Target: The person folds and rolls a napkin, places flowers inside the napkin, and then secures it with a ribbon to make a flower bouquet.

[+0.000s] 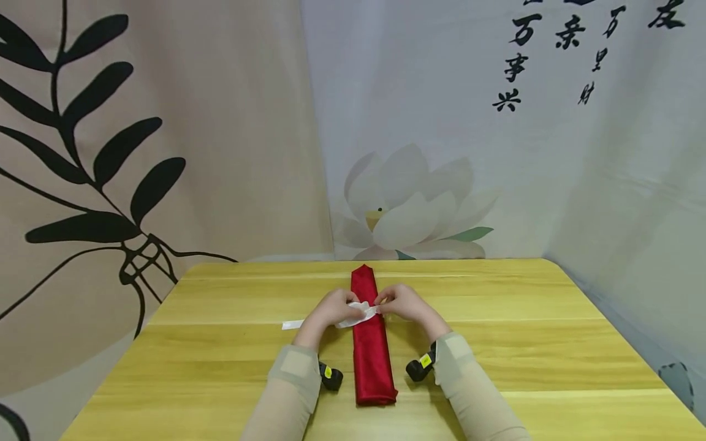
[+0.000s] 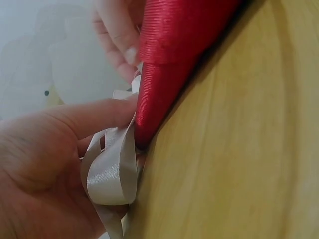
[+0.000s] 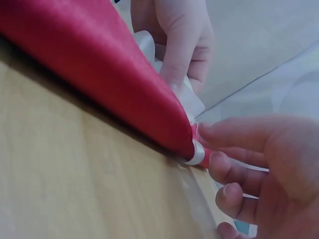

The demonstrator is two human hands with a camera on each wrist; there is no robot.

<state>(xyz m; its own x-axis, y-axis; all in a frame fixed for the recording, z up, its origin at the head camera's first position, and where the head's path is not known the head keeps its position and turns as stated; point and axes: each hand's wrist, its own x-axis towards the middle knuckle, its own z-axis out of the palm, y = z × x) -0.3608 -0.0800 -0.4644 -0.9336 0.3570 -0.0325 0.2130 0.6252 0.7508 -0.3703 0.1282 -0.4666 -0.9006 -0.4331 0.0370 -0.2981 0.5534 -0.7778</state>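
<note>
A long roll of red satin cloth (image 1: 374, 361) lies lengthwise on the table. White ribbon (image 1: 361, 313) goes round its upper part and bunches in folds on the left side. My left hand (image 1: 333, 307) holds this bunch, thumb pressed over it beside the roll; ribbon loops (image 2: 107, 181) hang below the thumb in the left wrist view. On the other side, my right hand (image 1: 405, 302) is at the roll's right edge. Its thumb and fingertips are bent and spread apart, right by the ribbon band (image 3: 197, 153) in the right wrist view.
The wooden table (image 1: 524, 343) stretches out on both sides of the roll. A flat ribbon tail (image 1: 292, 324) reaches left past the left wrist. Behind the table hangs a pale curtain (image 1: 254, 135) printed with leaves, a lotus and black characters.
</note>
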